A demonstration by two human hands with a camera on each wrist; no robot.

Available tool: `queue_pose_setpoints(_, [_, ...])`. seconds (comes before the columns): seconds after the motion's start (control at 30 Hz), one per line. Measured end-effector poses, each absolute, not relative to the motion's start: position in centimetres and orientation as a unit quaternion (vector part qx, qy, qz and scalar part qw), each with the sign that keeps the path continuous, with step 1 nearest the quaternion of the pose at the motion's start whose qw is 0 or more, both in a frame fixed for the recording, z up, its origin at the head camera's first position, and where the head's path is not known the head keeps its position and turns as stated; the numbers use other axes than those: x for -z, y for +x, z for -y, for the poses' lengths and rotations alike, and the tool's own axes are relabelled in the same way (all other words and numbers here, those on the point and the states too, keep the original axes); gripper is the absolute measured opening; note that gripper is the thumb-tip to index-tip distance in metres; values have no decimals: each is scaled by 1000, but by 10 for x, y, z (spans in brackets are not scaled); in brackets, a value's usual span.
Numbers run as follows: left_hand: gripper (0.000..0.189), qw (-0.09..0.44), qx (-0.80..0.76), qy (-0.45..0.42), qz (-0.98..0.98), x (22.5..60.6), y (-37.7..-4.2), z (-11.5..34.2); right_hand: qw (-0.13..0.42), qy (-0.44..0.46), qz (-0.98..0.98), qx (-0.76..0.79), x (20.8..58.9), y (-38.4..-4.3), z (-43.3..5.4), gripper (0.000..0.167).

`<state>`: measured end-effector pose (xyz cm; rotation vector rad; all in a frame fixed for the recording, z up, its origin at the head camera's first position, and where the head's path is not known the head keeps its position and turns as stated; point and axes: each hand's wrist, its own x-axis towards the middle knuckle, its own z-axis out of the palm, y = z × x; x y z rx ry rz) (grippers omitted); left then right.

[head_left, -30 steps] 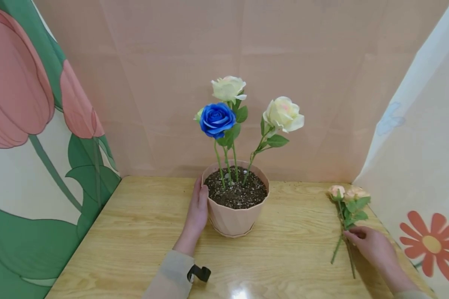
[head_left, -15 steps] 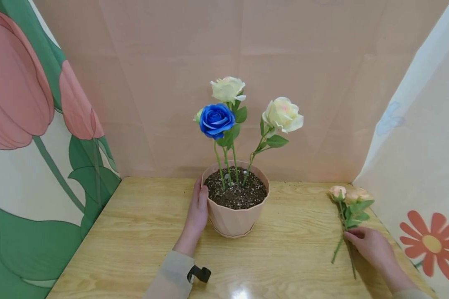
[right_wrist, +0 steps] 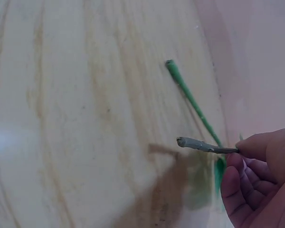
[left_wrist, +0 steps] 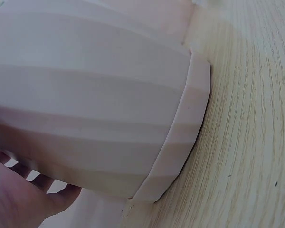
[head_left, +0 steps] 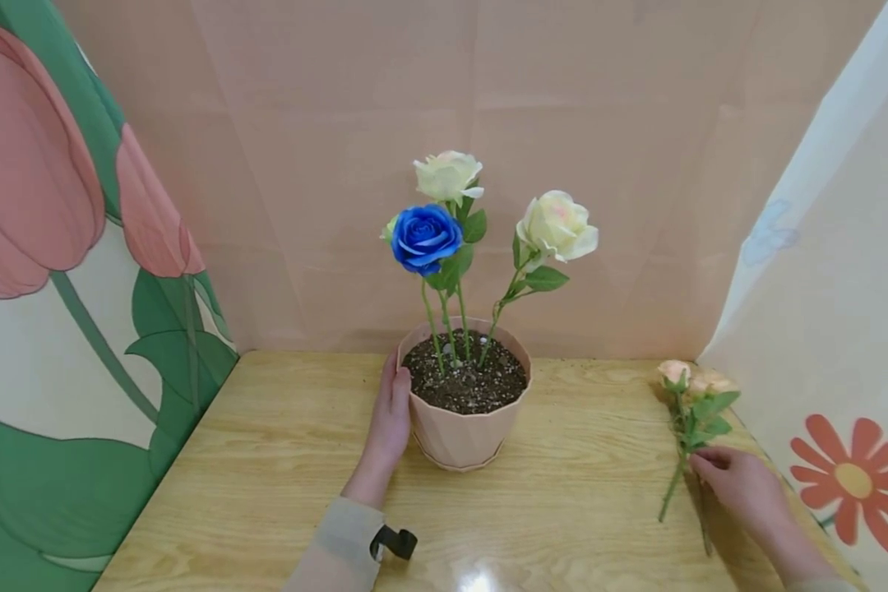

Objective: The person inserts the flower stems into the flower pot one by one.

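Note:
A pink flowerpot (head_left: 462,436) of dark soil stands on the table with a blue rose (head_left: 427,238), a white rose (head_left: 449,175) at the back and another white rose (head_left: 558,226) leaning right. My left hand (head_left: 387,423) holds the pot's left side, thumb near the rim; its fingertips are partly hidden behind the pot in the left wrist view. At the right, my right hand (head_left: 743,492) pinches the thin greyish stem (right_wrist: 204,146) of a peach rose (head_left: 716,381). Beside it lies a pale pink rose (head_left: 673,372), its green stem (right_wrist: 194,102) crossing under the pinched one.
The wooden table (head_left: 289,444) meets a pink cloth backdrop (head_left: 340,164) at its back edge. A tulip-printed panel (head_left: 178,345) borders the left side, a flower-printed panel (head_left: 851,345) the right. A black strap (head_left: 394,543) sits on the left sleeve.
My right hand has shifted slightly right with the pinched stem. The pale pink rose has moved a little right and away from me. My left hand and the pot keep their place.

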<state>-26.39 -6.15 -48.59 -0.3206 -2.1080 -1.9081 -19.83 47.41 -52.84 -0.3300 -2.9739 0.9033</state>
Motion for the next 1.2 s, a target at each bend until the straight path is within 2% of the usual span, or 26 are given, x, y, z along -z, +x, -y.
queue_pose_setpoints(0.13, [63, 137, 659, -103, 733, 484, -263, 61, 14, -97, 949, -300, 517, -195, -470, 51])
queue_pose_setpoints(0.43, [63, 135, 657, -97, 735, 484, -261, 62, 30, -71, 944, -321, 491, -195, -449, 67])
queue_pose_setpoints(0.83, [62, 139, 659, -106, 731, 484, -263, 62, 104, -21, 930, -353, 459, -195, -414, 60])
queue_pose_setpoints(1.2, [60, 128, 657, -111, 735, 483, -263, 62, 159, -12, 900, -405, 421, -201, -371, 48])
